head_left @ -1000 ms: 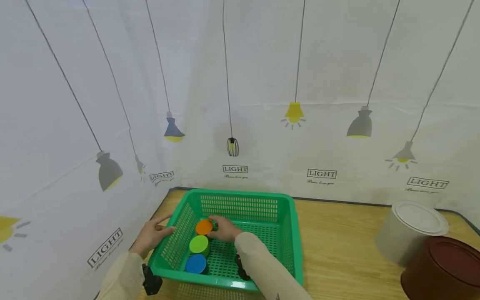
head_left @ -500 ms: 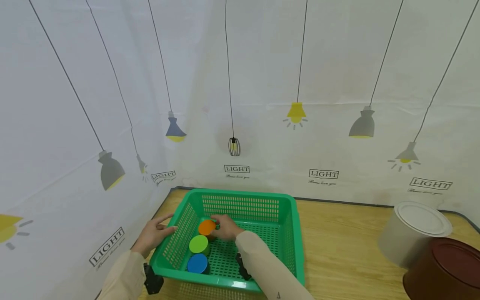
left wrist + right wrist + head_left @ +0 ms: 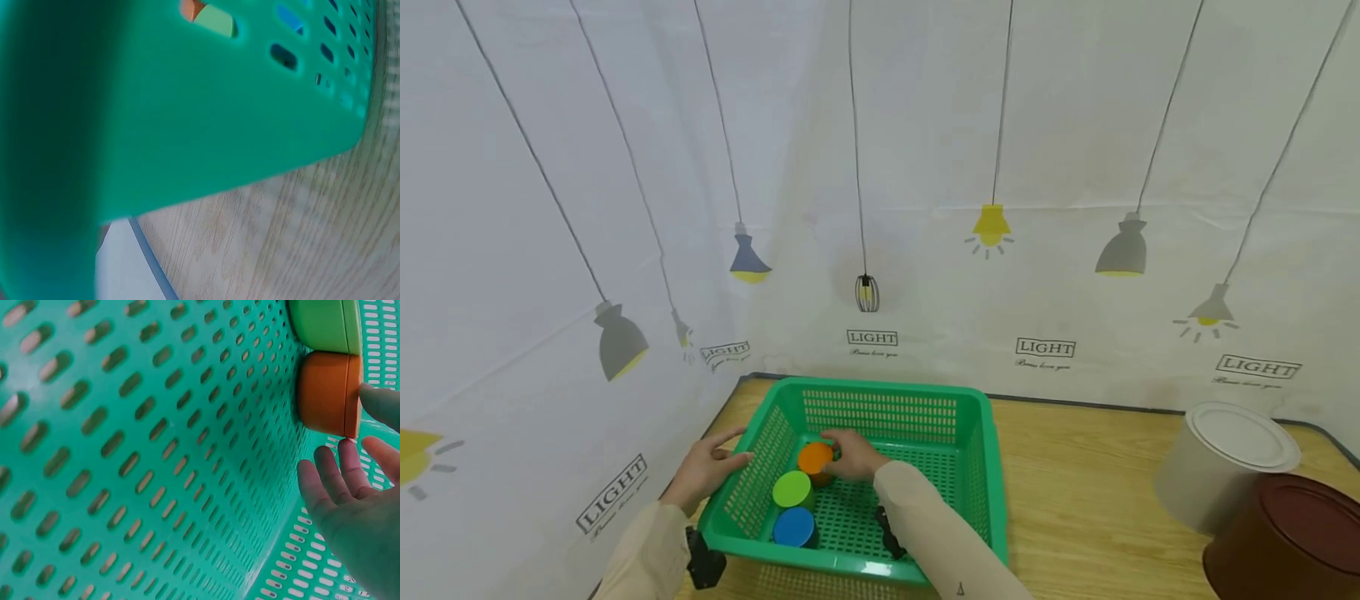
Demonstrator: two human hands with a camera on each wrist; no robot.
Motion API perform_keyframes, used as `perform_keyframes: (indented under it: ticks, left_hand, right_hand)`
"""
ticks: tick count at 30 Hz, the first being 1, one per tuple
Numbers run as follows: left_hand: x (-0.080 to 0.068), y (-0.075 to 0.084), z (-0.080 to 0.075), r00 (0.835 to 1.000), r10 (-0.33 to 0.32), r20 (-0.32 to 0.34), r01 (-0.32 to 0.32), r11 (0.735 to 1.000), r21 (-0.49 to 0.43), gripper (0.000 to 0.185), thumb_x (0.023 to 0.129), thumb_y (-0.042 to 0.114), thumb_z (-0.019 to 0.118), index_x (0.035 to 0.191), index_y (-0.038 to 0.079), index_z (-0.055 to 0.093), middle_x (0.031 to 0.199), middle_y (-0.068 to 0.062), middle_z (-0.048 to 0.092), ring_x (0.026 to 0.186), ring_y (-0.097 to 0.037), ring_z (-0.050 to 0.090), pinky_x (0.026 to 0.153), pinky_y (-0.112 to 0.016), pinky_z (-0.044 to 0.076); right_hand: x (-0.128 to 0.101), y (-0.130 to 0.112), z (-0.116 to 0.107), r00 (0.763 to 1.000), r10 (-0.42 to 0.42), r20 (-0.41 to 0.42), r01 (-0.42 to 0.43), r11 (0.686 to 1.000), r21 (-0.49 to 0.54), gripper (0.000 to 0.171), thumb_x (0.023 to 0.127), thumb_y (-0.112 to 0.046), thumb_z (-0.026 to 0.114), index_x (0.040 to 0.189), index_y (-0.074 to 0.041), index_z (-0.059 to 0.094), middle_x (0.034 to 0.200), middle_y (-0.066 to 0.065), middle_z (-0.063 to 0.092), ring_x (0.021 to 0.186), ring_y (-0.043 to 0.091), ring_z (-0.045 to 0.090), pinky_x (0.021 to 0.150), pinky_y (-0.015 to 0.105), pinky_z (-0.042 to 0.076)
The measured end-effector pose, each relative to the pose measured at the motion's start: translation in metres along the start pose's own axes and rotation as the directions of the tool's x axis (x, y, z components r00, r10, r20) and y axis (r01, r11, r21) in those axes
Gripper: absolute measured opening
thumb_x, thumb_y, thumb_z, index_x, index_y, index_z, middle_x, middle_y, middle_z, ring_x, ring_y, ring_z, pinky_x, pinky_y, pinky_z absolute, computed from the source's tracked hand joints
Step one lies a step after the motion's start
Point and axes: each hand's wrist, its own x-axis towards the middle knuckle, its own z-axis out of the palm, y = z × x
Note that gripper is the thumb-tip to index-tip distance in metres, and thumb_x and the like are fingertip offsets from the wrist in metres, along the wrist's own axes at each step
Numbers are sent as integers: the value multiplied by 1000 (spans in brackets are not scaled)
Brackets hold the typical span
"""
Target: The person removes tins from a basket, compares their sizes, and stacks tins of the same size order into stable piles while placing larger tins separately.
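Orange cylinder (image 3: pixel 815 457) upright in green basket (image 3: pixel 985 467), back-left corner, touching green cylinder (image 3: pixel 793 489). Right hand (image 3: pixel 853 456) nearer, just right of it, fingers (image 3: pixel 340 472) relaxed, thumb touching rim. Left hand (image 3: pixel 703 471) flat against basket's outer left wall.

White fabric backdrop (image 3: pixel 925 125) on far side and left side, meeting at corner far left. Print on it: pendant lamps on long thin cords, grey, blue-grey, yellow, one wire cage type; "LIGHT" labels in row beneath. Horizontal crease across far panel at lamp height. Wooden tabletop (image 3: pixel 1075 500), light grain, dark edge strip along far border where backdrop meets it. Lighting even, diffuse, soft shadows only. Floor, windows not in view.
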Motion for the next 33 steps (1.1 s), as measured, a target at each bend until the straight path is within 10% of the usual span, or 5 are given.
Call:
perform_keyframes:
  ticks: [33]
  left_hand:
    - [-2,-1,0,999,44,-1,-44,999,31,58,85,22,60,134,3,37,103,-25,56,77,-22,59,65,-38,49]
  right_hand:
    - [-4,0,-4,998,62,4,-61,989,-135,48,78,-15,69,121,-2,51,117,12,51,95,20,51,76,28,45]
